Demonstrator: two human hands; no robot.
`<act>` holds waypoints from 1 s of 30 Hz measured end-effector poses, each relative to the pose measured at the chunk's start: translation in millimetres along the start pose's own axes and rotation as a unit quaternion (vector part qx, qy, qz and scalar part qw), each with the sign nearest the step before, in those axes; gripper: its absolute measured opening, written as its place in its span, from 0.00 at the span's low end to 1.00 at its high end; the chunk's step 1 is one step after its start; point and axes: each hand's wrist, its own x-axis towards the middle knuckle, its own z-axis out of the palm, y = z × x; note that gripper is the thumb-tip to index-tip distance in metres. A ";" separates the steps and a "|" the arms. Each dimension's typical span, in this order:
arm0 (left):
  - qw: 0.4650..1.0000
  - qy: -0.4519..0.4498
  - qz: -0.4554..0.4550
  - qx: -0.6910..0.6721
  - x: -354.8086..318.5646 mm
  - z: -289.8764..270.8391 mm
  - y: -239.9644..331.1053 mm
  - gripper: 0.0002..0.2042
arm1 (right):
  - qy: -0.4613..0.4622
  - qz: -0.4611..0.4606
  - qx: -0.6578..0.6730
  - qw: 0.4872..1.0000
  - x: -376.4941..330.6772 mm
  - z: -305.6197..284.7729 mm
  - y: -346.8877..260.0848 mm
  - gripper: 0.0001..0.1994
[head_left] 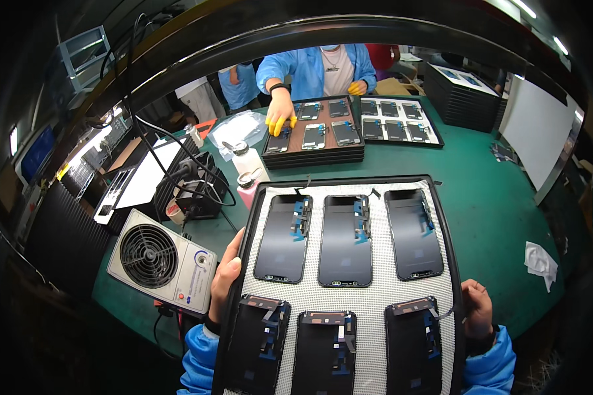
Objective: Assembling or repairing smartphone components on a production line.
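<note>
A black-rimmed tray (369, 299) with a white mesh lining is held up in front of me, tilted toward my view. Several phone screens (346, 247) lie on it face down in two rows, with flex cables and blue film showing on their backs. My left hand (225, 276) grips the tray's left edge, thumb along the rim. On the opposite edge, my right hand (478, 308) is closed around the rim, its fingers curled and partly hidden. The tray's lower edge runs out of the picture.
Across the green table (481, 217), a person in blue with yellow finger covers (280, 124) touches a screen in a stacked brown tray (319, 112). Beside it lies a white tray (382, 118). Bottles (247, 158), an ionizing fan (158, 260) and cables stand left; a crumpled wipe (540, 264) lies right.
</note>
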 end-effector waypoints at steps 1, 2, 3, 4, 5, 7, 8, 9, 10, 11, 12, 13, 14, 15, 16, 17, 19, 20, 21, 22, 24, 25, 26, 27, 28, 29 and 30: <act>1.000 0.003 0.000 0.000 0.8 -1.2 -0.3 0.40 | 0.005 -0.002 0.002 1.000 0.4 0.6 0.1 0.12; 1.000 -0.007 0.001 -0.003 1.6 -3.2 -1.3 0.40 | 0.004 0.000 0.001 1.000 0.5 0.2 0.7 0.12; 1.000 -0.017 0.003 -0.006 2.0 -4.4 -1.6 0.40 | 0.001 -0.002 0.007 1.000 0.6 -1.0 1.3 0.12; 1.000 -0.016 0.003 -0.006 1.9 -3.2 -1.7 0.40 | -0.001 -0.004 0.012 1.000 0.6 -1.3 1.8 0.12; 1.000 0.003 0.006 -0.004 2.5 -0.3 -3.1 0.40 | -0.001 -0.003 0.013 1.000 0.6 -0.4 1.5 0.12; 1.000 0.023 0.008 -0.001 2.3 -1.3 -4.2 0.41 | -0.001 0.001 0.011 1.000 0.3 2.3 -0.1 0.12; 1.000 0.001 0.005 -0.007 2.3 -5.1 -3.9 0.40 | -0.001 0.001 0.011 1.000 0.4 2.5 -0.1 0.12; 1.000 -0.021 0.001 -0.013 2.1 -7.0 -3.4 0.39 | -0.001 -0.003 0.007 1.000 0.5 2.4 0.1 0.12; 1.000 -0.021 0.001 -0.013 1.6 -6.5 -2.9 0.39 | 0.000 -0.008 0.003 1.000 0.1 2.3 0.1 0.12; 1.000 -0.018 0.002 -0.012 1.3 -6.8 -3.3 0.39 | -0.001 -0.007 0.002 1.000 0.4 2.4 0.1 0.12; 1.000 -0.015 0.003 -0.011 1.0 -7.0 -3.7 0.39 | -0.002 -0.005 0.005 1.000 0.5 2.6 0.1 0.12; 1.000 -0.014 0.003 -0.011 0.7 -7.1 -3.8 0.39 | -0.003 -0.002 0.007 1.000 0.4 2.5 0.1 0.12; 1.000 -0.017 0.002 -0.011 0.6 -6.5 -3.4 0.39 | -0.003 -0.003 0.007 1.000 0.4 2.1 0.1 0.12; 1.000 -0.020 0.001 -0.011 0.5 -5.8 -2.9 0.39 | -0.004 -0.004 0.010 1.000 0.3 1.3 0.3 0.12; 1.000 -0.020 0.001 -0.011 0.4 -5.0 -2.7 0.39 | -0.005 -0.005 0.013 1.000 0.1 0.4 0.5 0.11; 1.000 -0.019 0.000 -0.009 0.6 -4.5 -2.6 0.39 | -0.006 -0.005 0.012 1.000 0.4 -0.5 0.7 0.11; 1.000 -0.019 -0.001 -0.008 1.4 -1.2 -2.5 0.39 | -0.004 -0.001 0.014 1.000 1.0 -2.2 0.7 0.12; 1.000 -0.004 0.005 -0.007 2.7 2.9 -2.7 0.39 | -0.004 -0.001 0.014 1.000 1.3 -2.1 0.9 0.12; 1.000 0.010 0.011 -0.007 3.6 5.1 -3.1 0.40 | -0.006 -0.002 0.014 1.000 1.7 -1.6 0.8 0.12; 1.000 0.010 0.011 -0.007 4.4 3.9 -3.7 0.40 | -0.009 -0.003 0.014 1.000 2.0 -1.6 0.7 0.12; 1.000 -0.006 0.006 0.000 5.2 -0.5 -3.5 0.40 | -0.011 -0.004 0.018 1.000 1.7 -1.9 0.3 0.12; 1.000 -0.007 0.007 -0.001 5.6 -2.3 -3.9 0.40 | -0.015 -0.005 0.021 1.000 1.9 -2.0 0.3 0.12; 1.000 -0.009 0.004 -0.001 4.7 -4.2 -4.1 0.40 | -0.016 -0.003 0.019 1.000 2.7 -0.4 -0.8 0.12; 1.000 -0.011 0.002 -0.002 3.6 -5.8 -4.4 0.39 | -0.015 0.000 0.018 1.000 4.2 1.9 -1.3 0.12; 1.000 -0.008 0.003 -0.005 3.8 -7.3 -4.6 0.39 | -0.015 0.004 0.017 1.000 5.8 3.8 -1.1 0.12; 1.000 -0.014 0.012 0.008 3.0 -8.2 -2.3 0.39 | -0.019 0.005 0.011 1.000 7.7 3.6 0.4 0.12; 0.999 -0.022 0.017 0.019 1.8 -7.1 -0.7 0.39 | -0.015 -0.015 -0.007 1.000 7.8 -0.2 3.8 0.12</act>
